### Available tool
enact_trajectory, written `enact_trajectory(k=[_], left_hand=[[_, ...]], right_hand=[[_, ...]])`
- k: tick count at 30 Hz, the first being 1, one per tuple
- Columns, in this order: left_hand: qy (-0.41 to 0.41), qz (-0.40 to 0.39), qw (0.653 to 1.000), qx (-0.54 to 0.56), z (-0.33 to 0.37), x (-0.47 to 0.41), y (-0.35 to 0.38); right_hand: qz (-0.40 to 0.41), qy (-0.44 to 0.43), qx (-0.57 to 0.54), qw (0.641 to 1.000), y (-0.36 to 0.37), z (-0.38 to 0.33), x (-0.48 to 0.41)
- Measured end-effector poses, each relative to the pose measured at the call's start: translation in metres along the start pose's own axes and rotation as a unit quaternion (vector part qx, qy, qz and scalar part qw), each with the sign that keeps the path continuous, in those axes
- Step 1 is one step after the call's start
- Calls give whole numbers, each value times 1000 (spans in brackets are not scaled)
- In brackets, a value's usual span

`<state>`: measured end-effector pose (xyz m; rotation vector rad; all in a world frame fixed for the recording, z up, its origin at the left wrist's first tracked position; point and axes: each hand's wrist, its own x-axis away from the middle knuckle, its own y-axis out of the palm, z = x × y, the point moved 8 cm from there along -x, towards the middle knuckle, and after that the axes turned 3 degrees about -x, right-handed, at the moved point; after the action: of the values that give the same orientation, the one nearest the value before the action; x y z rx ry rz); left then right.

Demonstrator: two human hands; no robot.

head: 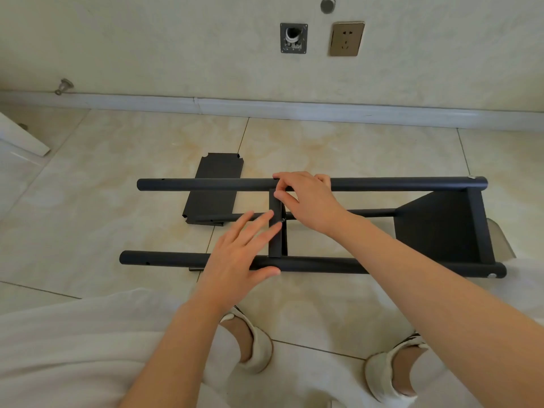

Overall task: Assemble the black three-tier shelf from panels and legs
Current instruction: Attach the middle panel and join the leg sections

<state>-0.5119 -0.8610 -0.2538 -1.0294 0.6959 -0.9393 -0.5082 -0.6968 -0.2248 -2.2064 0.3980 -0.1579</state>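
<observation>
The partly built black shelf lies on its side on the tiled floor. Its far leg [206, 184] and near leg [323, 265] run left to right, with a third leg [371, 213] lower between them. An end panel [441, 225] is fixed at the right. A middle panel [275, 240] stands edge-on between the legs. My right hand [306, 198] pinches the top of that panel at the far leg. With straight fingers, my left hand [241, 245] presses the panel and the near leg. A loose black panel [215, 189] lies flat behind, at the left.
The wall with a skirting board [265, 108] runs close behind the shelf, bearing a socket [346, 39] and a pipe opening [293, 38]. A white board [20, 136] lies at the far left. My feet in light shoes [256, 346] stand just in front.
</observation>
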Motion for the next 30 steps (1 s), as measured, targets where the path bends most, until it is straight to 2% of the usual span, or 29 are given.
enact_trajectory(k=[3,7,11,12,15,19,20,24,30], left_hand=[[-17,-51,997,47,-6,1,12],[-22,-41,998,52,-6,0,9],[-18,-19,998,59,-4,1,7],[-21,-20,997,65,-4,1,7],[-30,-36,995,87,-4,0,10],[-29,-34,996,83,-5,0,10],[-24,-28,997,75,-4,0,9],[1,-24,999,23,-1,2,8],[104,20,982,-154,9,-5,-4]], right_hand=[[12,4,10,1000,-2,-4,0],[4,-6,14,1000,-3,-8,5],[126,-61,-46,989,-22,-10,26],[129,-50,-85,987,-22,-7,31],[69,5,-190,979,-5,8,44],[73,95,-234,965,7,37,51],[48,116,-221,967,11,43,49],[-155,139,-160,965,41,49,48],[-266,101,-156,946,63,28,38]])
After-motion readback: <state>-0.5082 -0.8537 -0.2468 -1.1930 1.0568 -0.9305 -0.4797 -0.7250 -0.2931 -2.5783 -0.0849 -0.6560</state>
